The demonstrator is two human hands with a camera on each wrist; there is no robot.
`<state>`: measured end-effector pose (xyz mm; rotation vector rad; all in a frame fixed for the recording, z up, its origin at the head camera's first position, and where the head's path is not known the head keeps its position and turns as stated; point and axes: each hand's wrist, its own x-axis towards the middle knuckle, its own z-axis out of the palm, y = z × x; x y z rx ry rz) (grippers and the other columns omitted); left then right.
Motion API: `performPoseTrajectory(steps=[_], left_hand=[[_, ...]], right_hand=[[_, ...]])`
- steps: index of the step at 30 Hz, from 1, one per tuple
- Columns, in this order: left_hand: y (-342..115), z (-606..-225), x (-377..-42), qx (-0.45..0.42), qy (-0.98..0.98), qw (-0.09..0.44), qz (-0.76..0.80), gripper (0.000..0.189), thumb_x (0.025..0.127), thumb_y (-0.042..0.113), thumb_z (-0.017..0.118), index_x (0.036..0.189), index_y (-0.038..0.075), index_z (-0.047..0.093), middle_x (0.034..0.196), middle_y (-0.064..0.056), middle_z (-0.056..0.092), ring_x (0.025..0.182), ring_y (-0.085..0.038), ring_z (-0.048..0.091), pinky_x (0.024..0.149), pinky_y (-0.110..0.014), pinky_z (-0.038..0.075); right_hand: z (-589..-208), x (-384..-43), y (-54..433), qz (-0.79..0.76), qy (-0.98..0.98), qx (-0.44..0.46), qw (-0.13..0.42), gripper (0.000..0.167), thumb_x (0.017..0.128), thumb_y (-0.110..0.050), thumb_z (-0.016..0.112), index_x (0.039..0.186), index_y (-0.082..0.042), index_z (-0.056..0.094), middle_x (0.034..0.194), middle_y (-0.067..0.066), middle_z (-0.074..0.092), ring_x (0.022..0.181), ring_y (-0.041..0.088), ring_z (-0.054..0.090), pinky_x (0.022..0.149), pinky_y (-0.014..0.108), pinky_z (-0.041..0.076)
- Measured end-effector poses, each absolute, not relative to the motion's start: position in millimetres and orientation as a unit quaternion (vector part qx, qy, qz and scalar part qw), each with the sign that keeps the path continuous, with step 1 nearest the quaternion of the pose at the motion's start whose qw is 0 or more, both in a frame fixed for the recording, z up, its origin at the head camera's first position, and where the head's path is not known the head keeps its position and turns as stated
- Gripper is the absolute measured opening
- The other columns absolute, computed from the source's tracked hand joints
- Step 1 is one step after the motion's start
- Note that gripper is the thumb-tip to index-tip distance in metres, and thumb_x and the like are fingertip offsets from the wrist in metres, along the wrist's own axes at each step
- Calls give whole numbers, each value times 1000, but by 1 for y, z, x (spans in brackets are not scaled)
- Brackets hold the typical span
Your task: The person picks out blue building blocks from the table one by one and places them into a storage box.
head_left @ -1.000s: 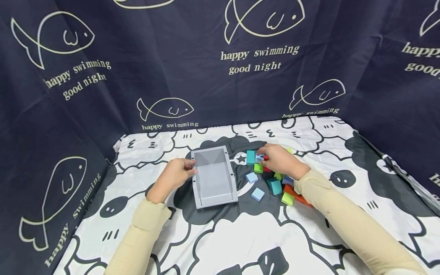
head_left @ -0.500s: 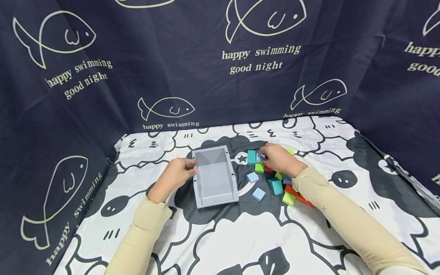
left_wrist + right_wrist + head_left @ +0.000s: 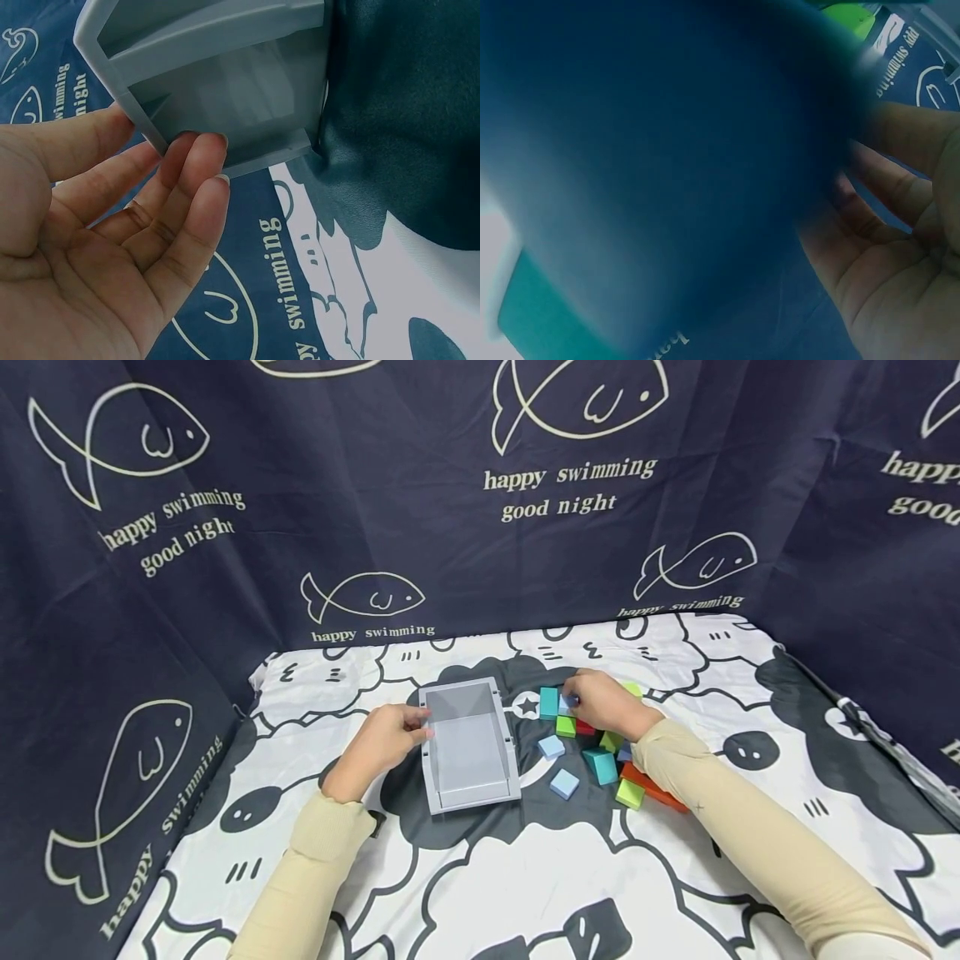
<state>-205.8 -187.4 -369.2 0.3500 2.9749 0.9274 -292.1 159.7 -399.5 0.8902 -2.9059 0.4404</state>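
Head view: the left hand (image 3: 381, 739) grips a gray box (image 3: 477, 804). The right hand (image 3: 609, 702) touches a blue block (image 3: 566, 707), its grip unclear.

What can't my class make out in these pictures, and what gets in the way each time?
Head view: whether the right hand grips the light blue block; the hand covers part of it.
Head view: the red block's full shape, hidden by that hand.
Right wrist view: what the dark blue shape is; too blurred.
Left wrist view: the whole gray box; the top edge cuts it off.
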Motion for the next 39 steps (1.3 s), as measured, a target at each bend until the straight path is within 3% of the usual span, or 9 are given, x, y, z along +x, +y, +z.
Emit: performPoseTrajectory(steps=[12, 39], left_hand=[[-189, -369, -206, 112, 946, 8, 304, 33, 92, 15, 72, 123, 3, 70, 86, -2, 67, 71, -14, 53, 61, -28, 42], [-189, -372, -207, 113, 945, 8, 305, 32, 92, 15, 72, 122, 3, 71, 87, -2, 68, 72, -14, 53, 62, -28, 43]], right_hand=[[-396, -294, 157, 146, -952, 270, 0, 24, 85, -4, 74, 108, 3, 73, 105, 16, 72, 102, 31, 66, 91, 47, 53], [-397, -294, 160, 153, -949, 275, 16, 23, 85, -5, 76, 106, 3, 73, 103, 15, 73, 96, 28, 68, 88, 46, 55]])
